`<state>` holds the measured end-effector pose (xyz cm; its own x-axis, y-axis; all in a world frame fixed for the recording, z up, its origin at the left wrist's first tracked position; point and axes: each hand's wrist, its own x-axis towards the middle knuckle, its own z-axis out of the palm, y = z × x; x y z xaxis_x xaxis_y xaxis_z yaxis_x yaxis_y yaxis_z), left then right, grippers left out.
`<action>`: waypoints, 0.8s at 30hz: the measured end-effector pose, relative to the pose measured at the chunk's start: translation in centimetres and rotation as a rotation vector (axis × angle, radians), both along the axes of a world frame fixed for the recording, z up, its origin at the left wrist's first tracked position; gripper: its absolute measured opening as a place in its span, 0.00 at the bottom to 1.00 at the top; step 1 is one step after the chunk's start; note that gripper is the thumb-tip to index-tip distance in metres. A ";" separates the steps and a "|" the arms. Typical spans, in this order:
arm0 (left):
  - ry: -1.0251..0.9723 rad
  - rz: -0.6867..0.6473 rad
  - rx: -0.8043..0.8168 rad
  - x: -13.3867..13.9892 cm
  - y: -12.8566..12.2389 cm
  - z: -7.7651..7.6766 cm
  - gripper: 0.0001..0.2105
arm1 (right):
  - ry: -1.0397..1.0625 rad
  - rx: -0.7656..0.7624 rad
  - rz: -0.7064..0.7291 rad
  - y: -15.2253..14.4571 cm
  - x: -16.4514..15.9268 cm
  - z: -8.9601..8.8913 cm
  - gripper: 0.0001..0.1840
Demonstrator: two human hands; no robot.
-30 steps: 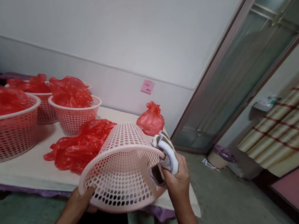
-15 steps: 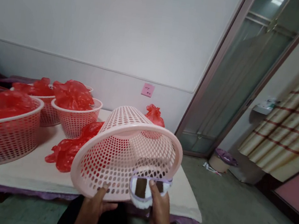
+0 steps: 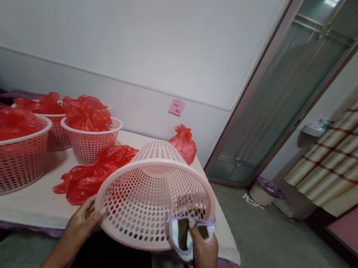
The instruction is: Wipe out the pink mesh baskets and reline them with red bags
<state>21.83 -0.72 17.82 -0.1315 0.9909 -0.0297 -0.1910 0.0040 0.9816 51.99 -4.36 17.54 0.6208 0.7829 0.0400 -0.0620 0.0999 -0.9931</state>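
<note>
A pink plastic basket with a holed wall lies tilted on its side, its wide mouth facing me. My left hand grips the rim at its lower left, thumb inside the mouth. At the lower right, my right hand is closed on a brown and white cloth with purple edging, pressed against the basket's rim. Whether those fingers also hold the rim is hidden by the cloth. Just left of the basket lies a crumpled red plastic bag.
Several pink baskets with red bags stand at the left on the pale-covered table. A tied red bag sits behind my basket. A lined bin stands on the floor at the right, near a glass door.
My left hand has moved left and up along the rim. The basket has turned and lowered slightly, showing more of the tied bag behind. My right hand and the cloth have shifted right.
</note>
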 end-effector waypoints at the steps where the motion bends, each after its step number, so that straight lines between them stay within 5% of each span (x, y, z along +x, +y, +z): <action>1: 0.059 0.009 0.030 -0.6 0.3 0.4 0.31 | -0.057 0.002 -0.004 0.1 0.2 0.7 0.25; 6: 0.022 0.118 -0.040 0.5 0.0 0.0 0.29 | -0.145 0.143 -0.061 1.1 -0.2 2.4 0.26; 10: -0.180 0.179 -0.136 3.9 -1.7 -0.7 0.25 | 0.049 0.147 -0.026 1.3 -3.2 0.5 0.32; 14: -0.141 0.124 -0.182 8.0 -3.3 -0.1 0.13 | 0.429 0.074 0.165 0.4 -8.6 -1.5 0.35; 17: -0.124 0.047 -0.140 9.8 -3.7 -0.2 0.12 | 0.524 0.078 0.311 -0.3 -10.8 -2.2 0.33; 21: -0.199 -0.018 -0.112 8.3 -3.1 -1.4 0.20 | 0.542 0.025 0.193 -0.2 -8.5 -3.6 0.34; 24: -0.166 0.091 -0.149 5.3 -2.2 -2.5 0.22 | 0.398 -0.002 0.078 0.1 -5.0 -4.8 0.32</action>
<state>27.13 -2.91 15.37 -0.2014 0.9582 -0.2031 -0.3557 0.1216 0.9266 47.02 -4.23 12.77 0.5262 0.8282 -0.1931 -0.4492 0.0779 -0.8900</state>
